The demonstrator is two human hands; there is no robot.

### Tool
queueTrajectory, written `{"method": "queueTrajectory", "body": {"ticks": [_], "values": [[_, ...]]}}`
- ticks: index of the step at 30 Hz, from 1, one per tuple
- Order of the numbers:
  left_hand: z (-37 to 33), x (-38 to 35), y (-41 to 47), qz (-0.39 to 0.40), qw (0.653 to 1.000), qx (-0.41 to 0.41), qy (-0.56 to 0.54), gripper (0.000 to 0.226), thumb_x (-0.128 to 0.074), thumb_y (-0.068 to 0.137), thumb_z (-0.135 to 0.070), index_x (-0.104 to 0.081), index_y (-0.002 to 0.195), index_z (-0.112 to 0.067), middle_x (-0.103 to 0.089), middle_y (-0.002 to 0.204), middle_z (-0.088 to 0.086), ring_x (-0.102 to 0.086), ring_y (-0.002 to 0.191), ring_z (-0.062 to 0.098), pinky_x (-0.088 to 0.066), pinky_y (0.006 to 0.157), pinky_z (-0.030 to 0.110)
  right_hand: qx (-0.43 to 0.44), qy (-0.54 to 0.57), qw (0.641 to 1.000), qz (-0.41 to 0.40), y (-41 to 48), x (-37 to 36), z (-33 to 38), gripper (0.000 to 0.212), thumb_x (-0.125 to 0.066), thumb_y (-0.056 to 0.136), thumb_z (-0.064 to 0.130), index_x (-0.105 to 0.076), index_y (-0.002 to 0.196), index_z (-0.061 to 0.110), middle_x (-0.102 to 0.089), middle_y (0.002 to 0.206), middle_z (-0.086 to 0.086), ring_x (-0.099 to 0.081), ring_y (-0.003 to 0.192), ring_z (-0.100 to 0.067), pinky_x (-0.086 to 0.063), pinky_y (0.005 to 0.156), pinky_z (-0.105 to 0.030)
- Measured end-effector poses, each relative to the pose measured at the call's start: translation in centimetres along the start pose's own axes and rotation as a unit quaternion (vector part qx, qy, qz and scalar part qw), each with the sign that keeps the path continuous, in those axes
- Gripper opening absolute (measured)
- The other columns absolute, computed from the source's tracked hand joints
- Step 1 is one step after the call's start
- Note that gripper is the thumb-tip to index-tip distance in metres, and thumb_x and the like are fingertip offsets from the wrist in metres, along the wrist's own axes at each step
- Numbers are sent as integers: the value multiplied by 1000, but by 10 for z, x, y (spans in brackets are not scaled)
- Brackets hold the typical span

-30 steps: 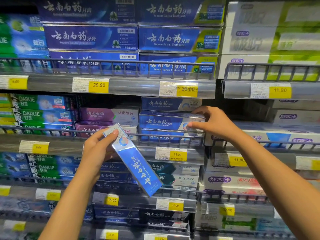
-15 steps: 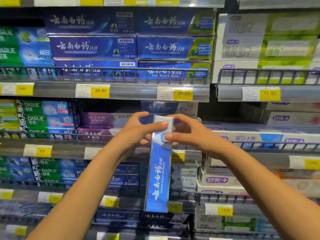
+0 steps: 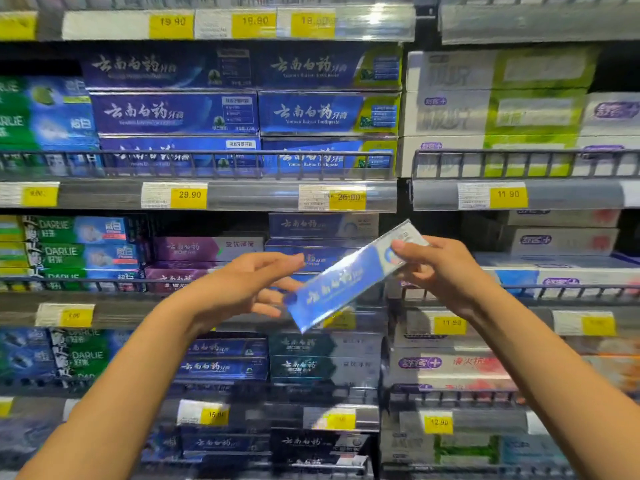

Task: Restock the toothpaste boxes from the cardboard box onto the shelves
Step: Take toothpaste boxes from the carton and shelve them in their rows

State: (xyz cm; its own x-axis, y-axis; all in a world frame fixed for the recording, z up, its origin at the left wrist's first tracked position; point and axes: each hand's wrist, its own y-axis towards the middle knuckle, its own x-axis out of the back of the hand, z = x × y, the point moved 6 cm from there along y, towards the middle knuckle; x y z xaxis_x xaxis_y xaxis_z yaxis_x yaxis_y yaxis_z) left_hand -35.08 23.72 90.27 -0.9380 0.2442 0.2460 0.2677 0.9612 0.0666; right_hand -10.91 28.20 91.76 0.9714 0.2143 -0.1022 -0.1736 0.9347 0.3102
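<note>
- I see yellow price tags (image 3: 189, 195) along the shelf edge strips, reading 29.90, 11.90 (image 3: 508, 194) and 12.90 (image 3: 438, 423)
- Green Darlie boxes (image 3: 59, 252) stacked at my far left, behind a wire guard rail (image 3: 214, 157) like the one fronting each row
- White and lime-green boxes (image 3: 498, 112) stacked at upper right
- Purple boxes (image 3: 204, 249) in the middle row, left of centre
- White boxes with red print (image 3: 450, 363) lower right, blurred
</note>
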Motion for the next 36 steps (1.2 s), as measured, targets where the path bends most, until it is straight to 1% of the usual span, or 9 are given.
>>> {"method": "queueTrajectory", "body": {"ticks": [3, 7, 11, 13, 17, 24, 29, 33, 36], "values": [[0, 14, 1, -72, 995, -41, -59, 86, -92, 38, -45, -64, 112, -11, -72, 91, 7, -67, 71, 17, -57, 66, 26, -10, 55, 998, -41, 8, 3, -10, 7, -64, 84, 9, -66, 83, 2, -69, 65, -3, -63, 55, -8, -49, 49, -18], [-6, 30, 7, -221, 961, -120, -114, 37, -71, 75, 0, -62, 111, -3, -68, 92, 10, -70, 66, 6, -53, 65, 13, 36, 55, 997, -42, 13, -2, -10, 21, -65, 84, 11, -64, 100, -3, -73, 80, -8, -69, 70, -13, -55, 63, -23], [-4, 51, 21, -276, 939, -184, -94, 30, -72, 75, 0, -66, 102, -11, -72, 96, 4, -70, 86, 9, -55, 80, 19, 83, -44, 994, -47, 15, 0, -9, 48, -78, 69, 24, -62, 109, 3, -73, 98, -10, -70, 92, -21, -53, 81, -34], [-7, 57, 28, -293, 932, -205, -65, 31, -72, 76, 0, -66, 105, -11, -71, 98, 0, -68, 88, 5, -54, 81, 17, 105, -113, 986, -65, 18, 1, -8, 43, -81, 68, 28, -63, 106, 16, -71, 102, -4, -68, 96, -17, -53, 85, -31], [-13, 65, 41, -323, 919, -226, 6, 28, -74, 78, -11, -67, 105, -10, -69, 94, -4, -66, 80, -1, -52, 76, 13, 153, -178, 967, -99, 22, -2, -4, 27, -77, 75, 22, -56, 86, 35, -67, 90, 9, -62, 80, 0, -51, 67, -12], [-5, 73, 72, -298, 930, -213, -21, 20, -67, 82, -1, -65, 101, -7, -69, 87, -13, -65, 79, -8, -50, 78, 12, 162, -214, 952, -146, 42, -2, -16, 58, -77, 74, 34, -54, 124, 14, -63, 105, -1, -58, 95, -14, -47, 79, -19], [-4, 77, 77, -305, 928, -213, 2, 26, -69, 82, -7, -64, 107, -3, -67, 92, -5, -65, 76, -7, -50, 76, 11, 172, -239, 944, -151, 43, -4, -15, 50, -78, 72, 36, -50, 113, 27, -60, 101, -2, -54, 92, -14, -48, 82, -26], [-5, 77, 75, -352, 911, -211, 34, 28, -73, 80, -16, -64, 105, -6, -68, 97, 3, -63, 88, 11, -49, 82, 23, 180, -243, 940, -159, 42, -3, -15, 48, -77, 73, 34, -51, 112, 25, -56, 93, 7, -50, 83, -4, -45, 72, -13], [-6, 75, 73, -352, 910, -217, 40, 19, -72, 81, -17, -65, 98, -13, -68, 92, -3, -63, 84, 3, -50, 76, 16, 173, -243, 941, -162, 46, -2, -19, 53, -76, 74, 37, -55, 118, 17, -61, 101, 2, -56, 91, -10, -49, 77, -18]]}}
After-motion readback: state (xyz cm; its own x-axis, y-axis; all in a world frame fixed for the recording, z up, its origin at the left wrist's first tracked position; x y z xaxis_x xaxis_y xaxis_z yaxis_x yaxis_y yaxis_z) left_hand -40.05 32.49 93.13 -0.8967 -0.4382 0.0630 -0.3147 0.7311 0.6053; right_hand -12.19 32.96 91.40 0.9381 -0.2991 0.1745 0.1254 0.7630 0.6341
